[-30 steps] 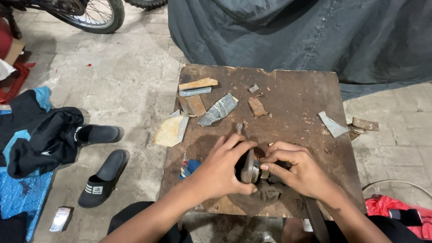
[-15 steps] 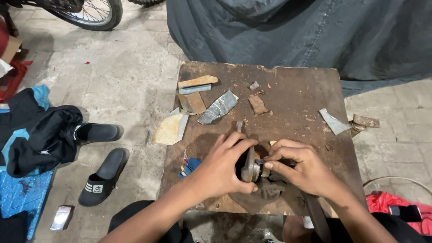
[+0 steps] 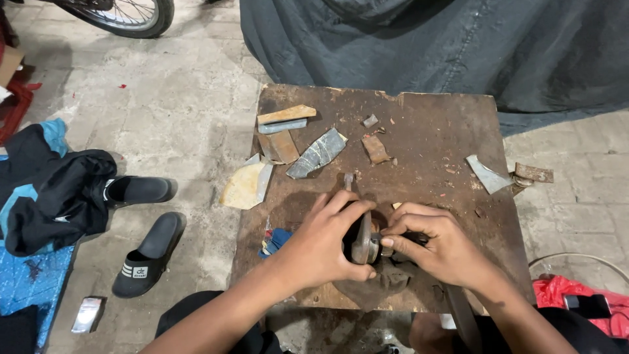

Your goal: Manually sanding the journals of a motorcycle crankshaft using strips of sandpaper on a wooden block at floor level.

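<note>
at the near edge of the wooden board (image 3: 426,124), the left hand (image 3: 324,246) wraps closed around a metal part (image 3: 362,244) standing upright; from its right side, the right hand (image 3: 436,246) pinches a small round piece (image 3: 375,246) touching it.

A small flat packet (image 3: 87,314), silvery and roughly rectangular, was seen lying on the paved floor (image 3: 183,98) at the lower left, just beside the edge of a blue sheet (image 3: 29,282) and near a black slipper (image 3: 147,254). A white logo mark was shown on the strap of that slipper. At the far left edge, a piece of brown cardboard (image 3: 10,62) was partly shown; whether it belonged to a box could not be told. No signs or screens were seen.
</note>
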